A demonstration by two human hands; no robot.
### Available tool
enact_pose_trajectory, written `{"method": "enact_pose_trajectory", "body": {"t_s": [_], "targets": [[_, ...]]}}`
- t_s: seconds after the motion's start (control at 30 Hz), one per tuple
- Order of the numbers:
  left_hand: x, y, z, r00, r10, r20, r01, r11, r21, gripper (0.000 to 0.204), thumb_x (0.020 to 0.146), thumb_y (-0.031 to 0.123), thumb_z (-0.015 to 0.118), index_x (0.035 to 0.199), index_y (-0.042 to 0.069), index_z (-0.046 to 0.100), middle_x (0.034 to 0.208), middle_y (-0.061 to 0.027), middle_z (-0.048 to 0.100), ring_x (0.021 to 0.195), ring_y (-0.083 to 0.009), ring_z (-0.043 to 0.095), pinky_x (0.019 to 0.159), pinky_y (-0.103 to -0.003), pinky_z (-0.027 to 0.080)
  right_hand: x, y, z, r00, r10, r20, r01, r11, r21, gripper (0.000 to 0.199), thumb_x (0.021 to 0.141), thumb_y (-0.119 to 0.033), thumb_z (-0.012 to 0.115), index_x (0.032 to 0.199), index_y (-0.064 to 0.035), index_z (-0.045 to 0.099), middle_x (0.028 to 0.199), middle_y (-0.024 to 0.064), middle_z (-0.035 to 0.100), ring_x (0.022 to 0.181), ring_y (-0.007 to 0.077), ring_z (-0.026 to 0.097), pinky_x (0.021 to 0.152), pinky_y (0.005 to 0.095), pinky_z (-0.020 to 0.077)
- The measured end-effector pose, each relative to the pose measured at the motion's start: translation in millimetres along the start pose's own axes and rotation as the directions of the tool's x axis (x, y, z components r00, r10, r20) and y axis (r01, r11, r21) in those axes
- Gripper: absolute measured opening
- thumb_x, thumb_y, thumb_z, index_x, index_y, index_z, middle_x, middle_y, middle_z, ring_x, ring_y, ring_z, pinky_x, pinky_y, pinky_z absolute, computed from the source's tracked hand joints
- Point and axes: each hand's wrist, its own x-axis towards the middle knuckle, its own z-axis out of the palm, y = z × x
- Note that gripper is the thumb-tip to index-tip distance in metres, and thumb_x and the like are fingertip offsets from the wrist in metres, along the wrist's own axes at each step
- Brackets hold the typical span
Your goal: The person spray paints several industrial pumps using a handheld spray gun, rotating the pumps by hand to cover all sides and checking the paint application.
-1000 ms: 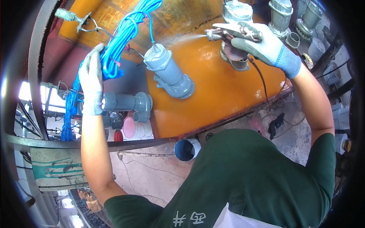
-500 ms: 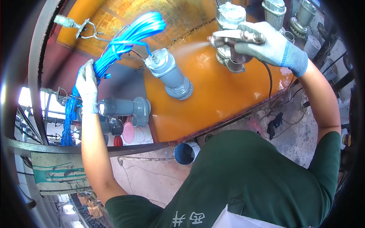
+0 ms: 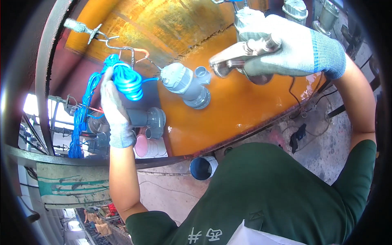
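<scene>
My left hand (image 3: 113, 107), in a grey glove, grips a coiled bundle of blue cable (image 3: 124, 81) that trails down to the left. The cable leads to a grey pump-like fitting (image 3: 185, 85) lying on an orange tank surface (image 3: 241, 110). My right hand (image 3: 286, 49), also gloved, is shut on a metal spray gun (image 3: 234, 59) whose nozzle points left toward the grey fitting. A black hose (image 3: 295, 96) hangs below that hand.
A metal hook (image 3: 96, 34) hangs at the upper left over the tank. A grey pipe flange (image 3: 152, 119) sits below the tank edge. A blue bucket (image 3: 203, 167), pink and white tubs (image 3: 143, 146) and a curved steel rail (image 3: 45, 90) lie below.
My right hand with the spray gun has moved closer and lower; the visible spray mist has stopped. My left hand has gathered the blue cable into a tighter coil near the fitting.
</scene>
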Motion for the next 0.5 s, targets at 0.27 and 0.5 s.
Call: {"method": "enact_pose_trajectory", "body": {"t_s": [0.27,0.5], "targets": [[-10,-40,-6,0.984,-0.063,-0.166,0.061,0.998,-0.017,0.035,0.110,0.018,0.049,0.136,-0.003,0.061,0.139,-0.0174,0.062,0.130,-0.0272,0.058,0.114,-0.040,0.042,40,-18,7,0.984,0.147,-0.105,-0.123,0.970,0.210,0.027,0.095,-0.029,0.073,0.098,-0.0032,0.066,0.078,0.0093,0.063,0.068,0.0165,0.063,0.066,0.0352,0.0523],[-13,-53,-17,0.990,0.000,-0.140,0.006,0.999,0.040,0.035,0.107,0.014,0.051,0.132,-0.005,0.064,0.137,-0.0183,0.064,0.129,-0.0291,0.059,0.114,-0.040,0.041,12,1,11,0.967,0.240,0.087,-0.238,0.971,-0.035,0.032,0.096,-0.026,0.072,0.116,-0.0014,0.069,0.091,0.0143,0.068,0.080,0.0218,0.065,0.074,0.0352,0.0538]]}}
